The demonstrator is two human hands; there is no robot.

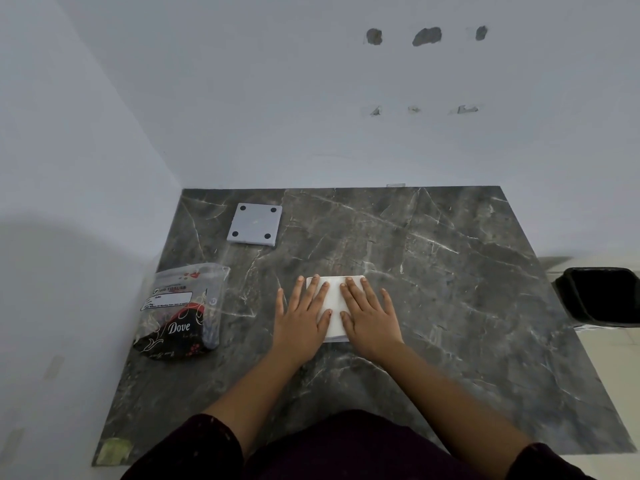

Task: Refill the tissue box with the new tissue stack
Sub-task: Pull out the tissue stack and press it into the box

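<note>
A white tissue stack [335, 299] lies flat in the middle of the dark marble table [450, 306]. My left hand [303, 315] and my right hand [369, 315] rest palm-down on it side by side, fingers spread, covering most of its top. A grey square panel with four black round feet [254, 224] lies flat at the far left of the table; it looks like the tissue box's base. A clear plastic tissue wrapper printed "Dove" [183, 311] sits at the left edge, crumpled and seemingly empty. The box body itself is not visible.
White walls close in the table at the back and the left. A black bin [601, 294] stands on the floor beyond the table's right edge. A strip of tape [112, 450] marks the front left corner.
</note>
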